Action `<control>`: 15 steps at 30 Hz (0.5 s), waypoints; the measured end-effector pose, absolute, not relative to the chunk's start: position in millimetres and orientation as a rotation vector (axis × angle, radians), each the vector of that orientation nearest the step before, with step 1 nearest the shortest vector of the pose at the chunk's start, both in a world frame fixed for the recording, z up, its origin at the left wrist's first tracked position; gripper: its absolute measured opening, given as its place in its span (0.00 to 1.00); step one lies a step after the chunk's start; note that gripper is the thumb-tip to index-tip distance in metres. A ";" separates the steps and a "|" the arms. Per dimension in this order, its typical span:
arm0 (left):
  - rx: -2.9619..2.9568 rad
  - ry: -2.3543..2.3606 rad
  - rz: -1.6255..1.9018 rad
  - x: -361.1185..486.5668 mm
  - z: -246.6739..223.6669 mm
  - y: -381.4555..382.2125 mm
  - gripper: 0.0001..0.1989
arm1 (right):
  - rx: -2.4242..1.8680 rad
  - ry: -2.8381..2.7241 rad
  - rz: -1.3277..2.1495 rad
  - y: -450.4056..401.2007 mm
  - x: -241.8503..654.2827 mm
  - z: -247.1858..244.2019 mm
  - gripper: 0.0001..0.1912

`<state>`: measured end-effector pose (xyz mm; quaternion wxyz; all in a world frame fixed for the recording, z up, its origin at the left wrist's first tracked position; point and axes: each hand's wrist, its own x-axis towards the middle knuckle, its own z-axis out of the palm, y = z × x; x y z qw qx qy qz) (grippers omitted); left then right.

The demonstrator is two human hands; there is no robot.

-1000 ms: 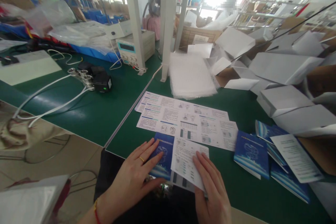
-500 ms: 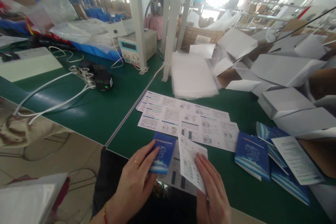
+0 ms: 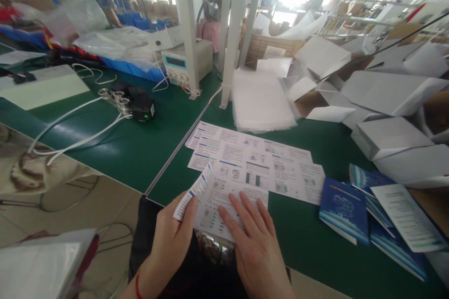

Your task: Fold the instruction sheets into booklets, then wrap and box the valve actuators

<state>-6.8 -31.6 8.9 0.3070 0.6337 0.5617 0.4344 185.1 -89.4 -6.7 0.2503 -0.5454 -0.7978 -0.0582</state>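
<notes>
My left hand (image 3: 172,231) pinches the raised left flap of a printed leaflet (image 3: 210,203) between thumb and fingers. The leaflet lies at the near edge of the green table, its right part flat and its left part standing up. Flat on that right part rests my right hand (image 3: 254,240), fingers spread. Just beyond are overlapping printed sheets (image 3: 228,152), unfolded. Off to the right, several folded blue booklets (image 3: 343,210) lie in a loose pile, with a white printed leaflet (image 3: 403,217) on top.
White open boxes (image 3: 389,91) crowd the right side. Behind the sheets lies a stack of clear plastic bags (image 3: 261,103), near metal posts (image 3: 229,37). A power supply (image 3: 187,65) and black devices with white cables (image 3: 140,105) stand on the left.
The blue cover under my left hand has turned out of sight and a printed flap now stands there. My right hand has gone from gripping a raised flap to lying flat on the leaflet.
</notes>
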 end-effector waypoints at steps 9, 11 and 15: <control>1.685 1.564 1.138 -12.7 17.7 -23.7 0.16 | -1.454 -2.262 -0.065 -86.8 194.6 -9.2 0.30; 1.688 1.561 1.143 -12.4 17.1 -24.3 0.16 | -1.458 -2.274 -0.067 -86.3 195.3 -6.9 0.30; 1.711 1.541 1.153 -12.5 14.7 -24.9 0.16 | -1.453 -2.291 -0.068 -84.3 194.2 -4.4 0.30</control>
